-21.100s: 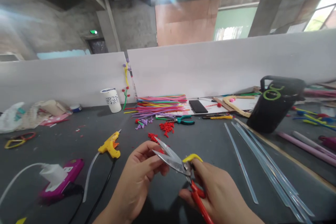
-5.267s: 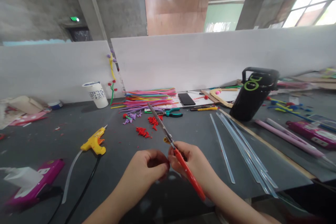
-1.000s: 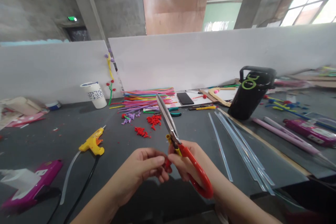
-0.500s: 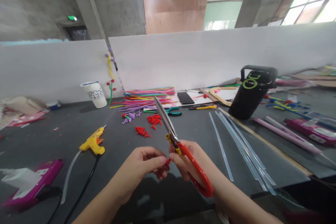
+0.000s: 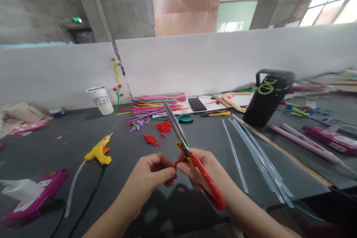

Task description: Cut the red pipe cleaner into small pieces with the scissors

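Note:
My right hand (image 5: 203, 173) is closed round the red handles of a pair of scissors (image 5: 192, 156); the closed blades point up and away over the dark table (image 5: 83, 145). My left hand (image 5: 152, 176) is curled, thumb and fingers pinching a small red piece (image 5: 175, 164) that also meets my right fingertips. Farther back lie two heaps of short red bits (image 5: 164, 127) and a few purple bits (image 5: 138, 124).
A yellow glue gun (image 5: 99, 152) with its black cable lies to the left, near a pink box (image 5: 33, 197). Clear glue sticks (image 5: 251, 152) lie to the right, beside a black flask (image 5: 266, 98). At the back: coloured pipe cleaners (image 5: 158, 106), a white cup (image 5: 100, 100), green pliers (image 5: 184, 119), a phone (image 5: 197, 104).
My hands have stayed together in front of me; the fingertips have drawn closer on the small red piece and the scissors have tilted slightly. Earlier the blades were open at the piece.

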`<state>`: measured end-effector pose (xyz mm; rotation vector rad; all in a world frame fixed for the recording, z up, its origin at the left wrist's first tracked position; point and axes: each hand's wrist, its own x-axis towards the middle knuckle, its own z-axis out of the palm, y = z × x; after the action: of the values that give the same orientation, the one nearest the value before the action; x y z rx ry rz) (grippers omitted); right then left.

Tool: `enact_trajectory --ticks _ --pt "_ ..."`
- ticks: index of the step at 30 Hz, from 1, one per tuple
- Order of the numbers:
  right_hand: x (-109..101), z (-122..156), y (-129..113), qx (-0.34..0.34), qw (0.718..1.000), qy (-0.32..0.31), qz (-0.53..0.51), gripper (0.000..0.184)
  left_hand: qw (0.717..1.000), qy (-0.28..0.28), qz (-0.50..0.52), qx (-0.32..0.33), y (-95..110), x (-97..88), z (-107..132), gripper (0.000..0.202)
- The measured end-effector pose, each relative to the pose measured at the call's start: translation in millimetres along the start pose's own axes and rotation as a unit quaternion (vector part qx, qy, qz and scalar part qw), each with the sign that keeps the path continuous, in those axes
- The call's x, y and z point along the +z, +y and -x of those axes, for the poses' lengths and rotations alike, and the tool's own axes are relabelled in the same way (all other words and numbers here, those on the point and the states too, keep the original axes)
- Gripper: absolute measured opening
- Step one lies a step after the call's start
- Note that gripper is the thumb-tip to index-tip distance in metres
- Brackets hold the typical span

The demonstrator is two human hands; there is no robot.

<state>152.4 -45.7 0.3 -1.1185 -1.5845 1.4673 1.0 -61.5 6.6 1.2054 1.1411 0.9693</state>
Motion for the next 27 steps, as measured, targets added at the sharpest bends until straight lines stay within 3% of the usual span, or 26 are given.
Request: enact_trajectory --ticks 11,19,27 --pt "3.5 -2.7 5.6 0.007 1.000 0.031 -0.003 0.005 0.998 0.066 0.007 0.006 4.3 4.6 3.9 0.008" --pt "3.6 -1.2 2.6 0.008 1.000 0.014 -0.011 0.008 0.999 0.008 -0.026 -0.023 -0.2 4.6 1.6 0.010" --pt "1.1 -1.4 1.1 -0.004 1.000 -0.003 -0.020 0.005 0.996 -0.056 0.063 -0.037 -1.2 2.3 2.8 0.008"
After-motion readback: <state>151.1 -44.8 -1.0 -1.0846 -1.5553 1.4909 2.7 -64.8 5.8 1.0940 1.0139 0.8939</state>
